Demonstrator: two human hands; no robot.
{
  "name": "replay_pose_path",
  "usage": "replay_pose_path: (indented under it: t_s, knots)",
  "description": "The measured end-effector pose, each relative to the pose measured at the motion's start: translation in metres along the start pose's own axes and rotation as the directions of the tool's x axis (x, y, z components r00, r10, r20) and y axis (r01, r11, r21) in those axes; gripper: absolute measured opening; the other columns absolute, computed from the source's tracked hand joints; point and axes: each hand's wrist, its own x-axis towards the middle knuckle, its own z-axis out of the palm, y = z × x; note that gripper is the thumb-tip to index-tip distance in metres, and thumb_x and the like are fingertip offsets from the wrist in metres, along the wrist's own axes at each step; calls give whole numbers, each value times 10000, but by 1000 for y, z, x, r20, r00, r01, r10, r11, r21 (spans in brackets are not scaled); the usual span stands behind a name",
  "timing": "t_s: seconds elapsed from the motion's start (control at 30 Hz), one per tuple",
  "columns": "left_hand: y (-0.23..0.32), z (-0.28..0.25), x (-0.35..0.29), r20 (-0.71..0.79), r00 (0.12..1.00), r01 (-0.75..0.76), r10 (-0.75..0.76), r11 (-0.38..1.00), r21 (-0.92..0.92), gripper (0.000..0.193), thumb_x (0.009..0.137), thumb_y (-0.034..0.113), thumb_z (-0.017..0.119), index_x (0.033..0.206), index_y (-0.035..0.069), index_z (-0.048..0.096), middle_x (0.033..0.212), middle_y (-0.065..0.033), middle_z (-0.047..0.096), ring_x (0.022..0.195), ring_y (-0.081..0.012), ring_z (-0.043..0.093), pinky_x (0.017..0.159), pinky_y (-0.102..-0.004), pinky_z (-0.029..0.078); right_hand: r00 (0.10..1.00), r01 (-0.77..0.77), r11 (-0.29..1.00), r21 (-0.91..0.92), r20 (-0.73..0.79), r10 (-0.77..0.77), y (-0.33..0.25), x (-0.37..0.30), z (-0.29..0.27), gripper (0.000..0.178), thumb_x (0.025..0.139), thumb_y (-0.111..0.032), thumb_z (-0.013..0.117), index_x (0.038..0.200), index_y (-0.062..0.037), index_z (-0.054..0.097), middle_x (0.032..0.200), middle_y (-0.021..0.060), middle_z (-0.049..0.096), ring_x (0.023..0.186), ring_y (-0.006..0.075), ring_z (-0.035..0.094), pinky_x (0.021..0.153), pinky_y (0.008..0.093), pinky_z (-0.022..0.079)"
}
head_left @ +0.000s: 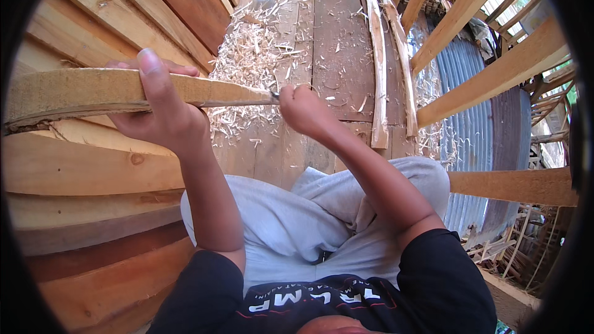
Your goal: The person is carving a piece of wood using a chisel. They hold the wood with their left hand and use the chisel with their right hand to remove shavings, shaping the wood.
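Head view. The person sits on a plank floor [337, 49], knees drawn up in light grey trousers [291, 222], both bare forearms rising from the lower edge toward the middle of the picture.

The left hand [162, 108] lies at about 9 o'clock from the centre. It is closed around a long wooden strip [105, 89]: the thumb runs up over the strip's top edge, the fingertips curl over from the far side, and the palm is beneath. The wrist is bent back and the forearm climbs steeply from the lap.

The right hand [303, 110] sits just right of centre, shut in a fist at the strip's tapered end. A small dark tip, seemingly of a blade [274, 94], shows at the thumb side and touches the wood; what the fist holds is otherwise hidden.

The strip's long axis runs roughly 9 to 3 o'clock, nearly level. Its broad end lies at the left rim; its narrowed, pointed end points toward 3 o'clock and meets the right hand.

Pale wood shavings [250, 55] are heaped on the floor at 12 o'clock from the hands. Stacked boards [74, 167] fill the left side.
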Motion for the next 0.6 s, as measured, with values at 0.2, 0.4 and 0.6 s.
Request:
replay_pose_path:
  t_s: [0.2, 0.4, 0.6]
  knots:
    - [7, 14, -2, -30, 997, 76, -78, 995, -58, 155, 881, 93, 606, 903, 25, 468, 600, -62, 523, 465, -128, 530, 463, -244, 453, 994, 20, 947, -320, 107, 15, 108, 56, 27, 386, 938, -172, 363, 1041, 99, 618, 1024, 311, 642, 969, 436, 638, 841, 506, 502]
    - [10, 14, -2, -179, 983, 56, -34, 991, 118, 402, 870, 148, 676, 1146, -39, 452, 738, -92, 582, 541, -125, 550, 477, -237, 492, 992, -102, 979, 177, 89, 87, 16, 16, 17, 491, 933, -257, 304, 1031, 110, 615, 1073, 395, 580, 1040, 500, 583, 936, 506, 444]
    - [5, 17, 4, -239, 968, 103, -80, 991, 85, 572, 860, 179, 705, 1279, -64, 399, 915, -133, 603, 642, -129, 582, 481, -233, 526, 1000, 10, 991, -131, 15, -8, 97, 57, 40, 383, 928, -193, 382, 969, 92, 636, 998, 340, 631, 936, 458, 632, 821, 506, 497]
